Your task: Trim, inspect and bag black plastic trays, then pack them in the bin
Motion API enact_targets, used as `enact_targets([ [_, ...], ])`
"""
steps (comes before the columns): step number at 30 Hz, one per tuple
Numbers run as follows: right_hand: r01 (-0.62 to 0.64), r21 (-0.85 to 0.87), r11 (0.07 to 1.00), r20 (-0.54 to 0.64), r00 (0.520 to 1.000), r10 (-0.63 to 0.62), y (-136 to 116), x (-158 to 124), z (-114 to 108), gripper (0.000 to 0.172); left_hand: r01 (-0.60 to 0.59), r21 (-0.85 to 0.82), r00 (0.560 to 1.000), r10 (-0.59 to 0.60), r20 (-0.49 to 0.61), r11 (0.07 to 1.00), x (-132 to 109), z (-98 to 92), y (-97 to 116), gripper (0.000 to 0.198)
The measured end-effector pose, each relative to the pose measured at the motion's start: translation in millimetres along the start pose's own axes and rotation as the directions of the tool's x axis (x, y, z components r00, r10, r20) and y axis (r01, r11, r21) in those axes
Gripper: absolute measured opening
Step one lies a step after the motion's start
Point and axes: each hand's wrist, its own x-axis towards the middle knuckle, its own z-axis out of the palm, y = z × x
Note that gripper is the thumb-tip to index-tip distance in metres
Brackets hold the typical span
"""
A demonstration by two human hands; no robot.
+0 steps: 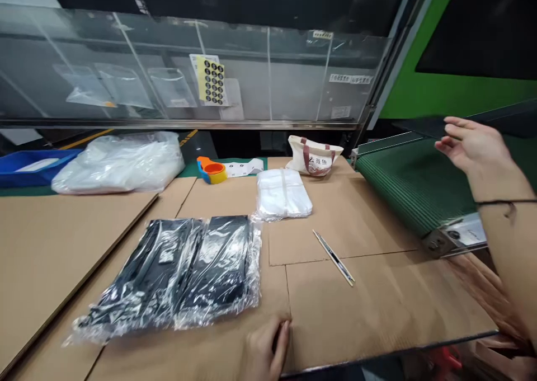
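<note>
At the right, my right hand (474, 143) is raised over the green ribbed conveyor belt (403, 179). Its fingers pinch the end of a flat black piece (422, 126), blurred, whose kind I cannot make out. My left hand (266, 347) rests low near the table's front edge, slightly blurred, with fingers curled in and nothing visible in them. Up and left of it lie two clear plastic packs with black contents, the left pack (155, 263) and the right pack (222, 263), side by side. A slim craft knife (333, 257) lies between my hands.
Cardboard (319, 314) covers the table. Behind stand a stack of clear bags (283, 193), a tape dispenser (213, 171), a cloth tote (314, 156), a large plastic bundle (121, 160) and a blue tray (37, 171). A clear pocketed panel (247, 73) hangs above.
</note>
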Motion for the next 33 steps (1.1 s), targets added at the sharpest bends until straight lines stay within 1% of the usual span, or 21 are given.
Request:
enact_targets([
  [2, -0.012, 0.098, 0.995, 0.194, 0.981, -0.007, 6, -44, 3, 0.029, 0.148, -0.185, 0.988, -0.136, 0.074, 0.972, 6, -1.6, 6, 0.029],
  [3, -0.043, 0.110, 0.993, 0.277, 0.961, 0.011, 13, -71, 4, 0.031, 0.226, -0.329, 0.974, -0.202, 0.105, 0.917, 10, -1.3, 9, 0.033],
  [5, -0.147, 0.075, 0.986, 0.482, 0.871, 0.094, 33, -129, 2, 0.030, 0.330, -0.637, 0.943, -0.269, 0.195, 0.696, 19, 1.5, 16, 0.044],
  [6, -0.183, 0.018, 0.983, 0.592, 0.795, 0.137, 44, -158, 0, 0.031, 0.354, -0.754, 0.933, -0.264, 0.244, 0.553, 24, 3.7, 20, 0.049],
  [7, -0.197, -0.083, 0.977, 0.716, 0.670, 0.196, 54, -187, -3, 0.033, 0.371, -0.831, 0.925, -0.245, 0.291, 0.414, 29, 6.1, 23, 0.052],
  [9, -0.118, -0.212, 0.970, 0.876, 0.418, 0.242, 70, -235, -10, 0.032, 0.378, -0.903, 0.917, -0.221, 0.333, 0.206, 38, 10.8, 28, 0.049],
  [10, -0.063, -0.244, 0.968, 0.904, 0.346, 0.250, 74, -254, -14, 0.033, 0.377, -0.914, 0.911, -0.235, 0.338, 0.149, 41, 12.7, 29, 0.045],
  [12, -0.021, -0.252, 0.968, 0.947, 0.202, 0.251, 78, -278, -20, 0.034, 0.378, -0.920, 0.887, -0.327, 0.326, 0.107, 44, 15.4, 29, 0.035],
  [13, -0.036, -0.236, 0.971, 0.960, 0.148, 0.239, 80, -283, -22, 0.035, 0.391, -0.915, 0.863, -0.384, 0.328, 0.097, 44, 16.0, 28, 0.032],
  [14, -0.056, -0.219, 0.974, 0.967, 0.121, 0.225, 83, -284, -22, 0.037, 0.413, -0.907, 0.834, -0.434, 0.342, 0.080, 44, 16.2, 26, 0.030],
  [15, -0.057, -0.206, 0.977, 0.967, 0.140, 0.212, 87, -282, -20, 0.038, 0.432, -0.900, 0.808, -0.468, 0.359, 0.055, 43, 16.0, 24, 0.029],
  [16, -0.022, -0.202, 0.979, 0.955, 0.217, 0.202, 95, -278, -17, 0.038, 0.442, -0.897, 0.794, -0.478, 0.376, 0.028, 42, 15.7, 20, 0.029],
  [18, 0.173, -0.263, 0.949, 0.872, 0.464, 0.157, 117, -268, -6, 0.038, 0.446, -0.895, 0.810, -0.415, 0.414, -0.021, 41, 15.3, 12, 0.032],
  [19, 0.294, -0.325, 0.899, 0.815, 0.570, 0.108, 130, -263, 0, 0.039, 0.446, -0.894, 0.827, -0.368, 0.426, -0.034, 40, 15.4, 8, 0.033],
  [20, 0.399, -0.385, 0.832, 0.780, 0.623, 0.061, 144, -259, 6, 0.039, 0.443, -0.896, 0.843, -0.322, 0.432, -0.042, 40, 15.6, 4, 0.035],
  [21, 0.469, -0.435, 0.769, 0.759, 0.650, 0.033, 156, -257, 12, 0.038, 0.439, -0.897, 0.857, -0.279, 0.434, -0.049, 39, 16.1, 0, 0.035],
  [23, 0.527, -0.492, 0.693, 0.755, 0.654, 0.038, 175, -254, 20, 0.031, 0.419, -0.906, 0.881, -0.213, 0.422, -0.063, 37, 17.0, -5, 0.036],
  [25, 0.522, -0.506, 0.686, 0.765, 0.640, 0.077, 184, -252, 25, 0.021, 0.392, -0.917, 0.906, -0.143, 0.399, -0.074, 34, 17.3, -8, 0.036],
  [27, 0.508, -0.500, 0.701, 0.776, 0.622, 0.103, 182, -250, 27, 0.013, 0.385, -0.919, 0.917, -0.072, 0.391, -0.084, 31, 16.5, -9, 0.036],
  [30, 0.421, -0.414, 0.807, 0.814, 0.568, 0.122, 164, -248, 26, 0.016, 0.384, -0.918, 0.921, -0.027, 0.388, -0.098, 30, 14.1, -5, 0.038],
  [33, 0.231, -0.243, 0.942, 0.869, 0.484, 0.105, 133, -250, 24, 0.025, 0.389, -0.916, 0.918, -0.036, 0.394, -0.100, 32, 11.9, 1, 0.038],
])
